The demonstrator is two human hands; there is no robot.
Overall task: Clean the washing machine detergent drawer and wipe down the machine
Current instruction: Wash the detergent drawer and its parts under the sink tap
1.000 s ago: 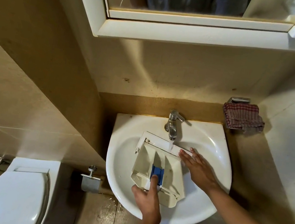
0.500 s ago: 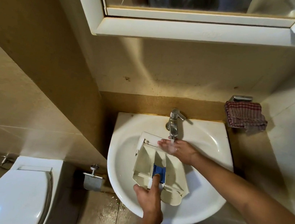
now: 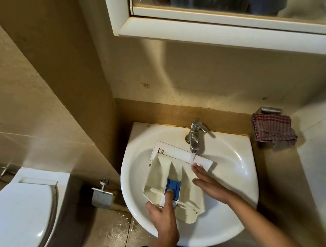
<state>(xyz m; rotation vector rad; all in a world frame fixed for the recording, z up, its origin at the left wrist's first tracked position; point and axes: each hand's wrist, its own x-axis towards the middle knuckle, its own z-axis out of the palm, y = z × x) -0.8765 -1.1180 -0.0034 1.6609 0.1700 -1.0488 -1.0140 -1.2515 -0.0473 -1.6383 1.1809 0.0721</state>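
Observation:
A white detergent drawer (image 3: 159, 175) lies in the white sink (image 3: 233, 166), its front panel under the tap (image 3: 194, 137). Water runs from the tap onto that panel. A blue insert (image 3: 173, 184) sits in the drawer's middle compartment. My left hand (image 3: 164, 213) grips the drawer's near end, the thumb lying on the blue insert. My right hand (image 3: 210, 185) rests flat with straight fingers on the drawer's right compartment, fingertips close to the front panel.
A red checked cloth (image 3: 273, 130) hangs on a metal holder on the wall right of the sink. A toilet (image 3: 20, 208) stands at the lower left, a toilet-paper holder (image 3: 102, 196) between it and the sink. A mirror cabinet (image 3: 223, 33) juts out overhead. The floor is wet.
My right hand has drawn back from under the running water to the drawer's right compartment and lies flat there. My left hand keeps its hold on the drawer's near end.

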